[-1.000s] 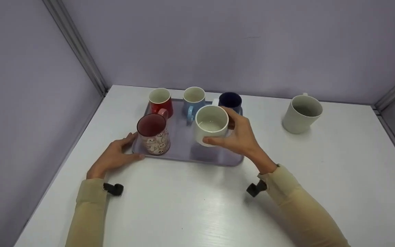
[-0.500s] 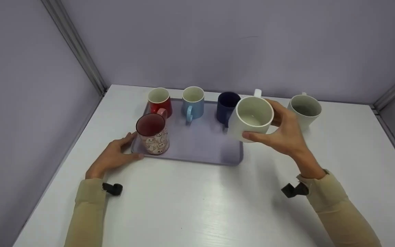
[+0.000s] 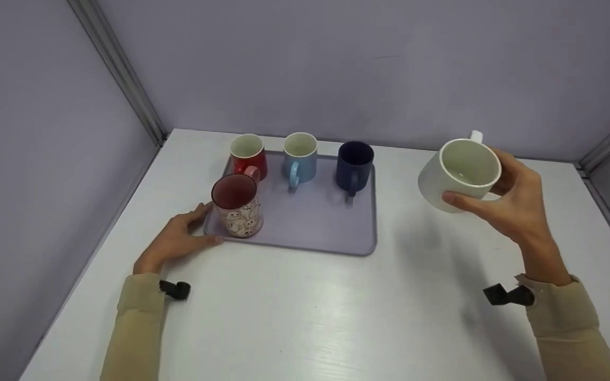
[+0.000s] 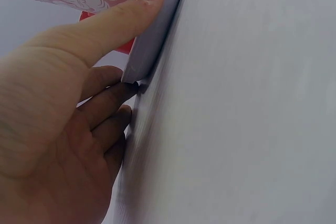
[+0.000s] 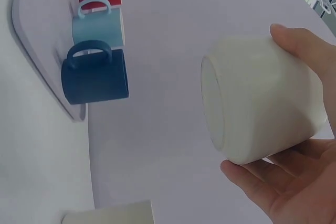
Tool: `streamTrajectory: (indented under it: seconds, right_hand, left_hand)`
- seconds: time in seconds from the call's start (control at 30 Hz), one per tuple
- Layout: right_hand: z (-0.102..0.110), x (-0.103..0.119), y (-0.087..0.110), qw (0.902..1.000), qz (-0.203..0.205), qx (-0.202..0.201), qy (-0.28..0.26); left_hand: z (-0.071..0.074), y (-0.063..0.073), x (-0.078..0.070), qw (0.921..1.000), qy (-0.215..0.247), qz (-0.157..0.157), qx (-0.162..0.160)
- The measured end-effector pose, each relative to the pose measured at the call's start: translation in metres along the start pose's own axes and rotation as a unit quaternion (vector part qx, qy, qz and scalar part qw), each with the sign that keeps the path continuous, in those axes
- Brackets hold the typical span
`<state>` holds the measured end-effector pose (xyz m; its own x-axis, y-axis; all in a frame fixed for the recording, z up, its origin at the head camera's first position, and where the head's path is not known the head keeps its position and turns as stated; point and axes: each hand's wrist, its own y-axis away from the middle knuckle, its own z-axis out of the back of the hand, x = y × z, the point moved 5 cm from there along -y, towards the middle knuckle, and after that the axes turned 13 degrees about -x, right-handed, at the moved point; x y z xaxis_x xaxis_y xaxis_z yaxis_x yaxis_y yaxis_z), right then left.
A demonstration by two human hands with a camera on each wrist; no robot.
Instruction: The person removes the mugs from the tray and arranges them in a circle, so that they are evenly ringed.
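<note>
My right hand [image 3: 522, 198] holds a white mug [image 3: 456, 180] above the table, right of the tray, thumb at the front and fingers behind. Its base faces the camera in the right wrist view. My left hand [image 3: 175, 241] grips the left front corner of a lilac tray [image 3: 315, 227]; in the left wrist view the thumb lies over the rim and the fingers curl at its edge. On the tray stand a pink ghost-patterned mug [image 3: 241, 217], a red mug [image 3: 252, 164], a light blue mug [image 3: 305, 164] and a dark blue mug [image 3: 351, 172].
A second white mug [image 5: 113, 214] shows partly at the bottom of the right wrist view; in the head view the held mug hides it. Walls close off the white table [image 3: 294, 317] at the back and left.
My right hand has carried the white mug rightward, off the tray and over the table, in front of the other white mug. The left hand and tray have stayed put.
</note>
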<state>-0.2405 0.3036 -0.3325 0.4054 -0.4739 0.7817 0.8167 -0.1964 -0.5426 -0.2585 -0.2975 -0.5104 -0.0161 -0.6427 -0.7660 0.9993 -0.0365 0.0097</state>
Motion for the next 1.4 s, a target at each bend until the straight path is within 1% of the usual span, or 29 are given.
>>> streamTrajectory:
  seconds: [0.17, 0.3, 0.5, 0.67, 0.97, 1.27, 1.4]
  right_hand:
    - [0.025, -0.020, -0.001, 0.9989, -0.027, -0.026, 0.029]
    - [0.043, -0.034, 0.000, 0.9967, -0.043, -0.048, 0.050]
    - [0.061, -0.050, 0.006, 0.9922, -0.069, -0.076, 0.071]
    - [0.070, -0.062, 0.010, 0.9868, -0.101, -0.093, 0.085]
    - [0.079, -0.078, 0.009, 0.9781, -0.136, -0.107, 0.115]
    - [0.090, -0.091, 0.006, 0.9735, -0.166, -0.119, 0.103]
    - [0.092, -0.102, 0.005, 0.9707, -0.178, -0.113, 0.115]
  left_hand:
    - [-0.001, 0.000, -0.002, 1.0000, 0.005, -0.005, 0.002]
    - [-0.001, 0.000, -0.001, 1.0000, 0.004, -0.002, 0.002]
    - [-0.001, 0.000, 0.000, 1.0000, -0.003, 0.002, 0.003]
    - [-0.002, -0.002, -0.001, 1.0000, -0.005, -0.001, 0.003]
    - [-0.003, -0.002, -0.003, 1.0000, 0.001, -0.002, 0.002]
    - [-0.001, -0.001, -0.002, 1.0000, -0.004, 0.002, 0.002]
    - [0.001, 0.000, -0.002, 1.0000, -0.008, 0.000, 0.000]
